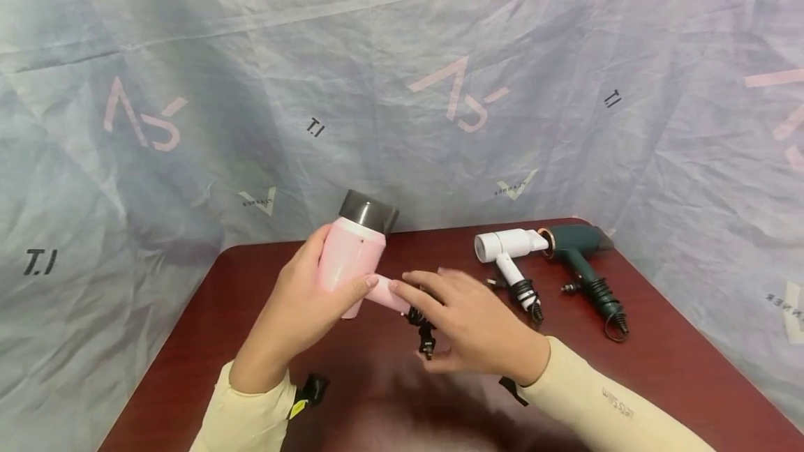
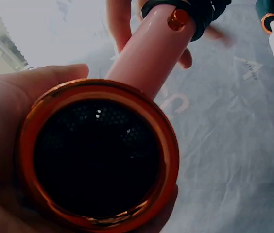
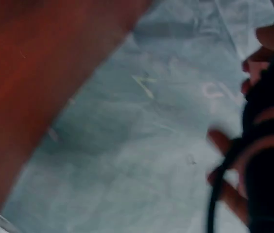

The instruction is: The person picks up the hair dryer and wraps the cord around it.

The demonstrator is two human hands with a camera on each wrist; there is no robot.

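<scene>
A pink hair dryer (image 1: 347, 257) with a dark nozzle (image 1: 366, 211) is held above the table, nozzle pointing up and away. My left hand (image 1: 292, 309) grips it round the barrel, thumb near the root of the handle. In the left wrist view its copper-coloured rear ring (image 2: 172, 155) faces the camera, and the pink handle (image 2: 149, 51) runs up from it. A black cord (image 1: 426, 340) is bundled at the handle's end. My right hand (image 1: 474, 319) is beside the handle and cord, fingers spread and loosely bent. Its fingertips reach the handle; the right wrist view is blurred.
On the right of the dark red table (image 1: 251, 277) lie a white hair dryer (image 1: 511, 244) and a dark green one (image 1: 581, 239), both with cords wound round their handles. A grey printed cloth (image 1: 377, 89) hangs behind and at the sides.
</scene>
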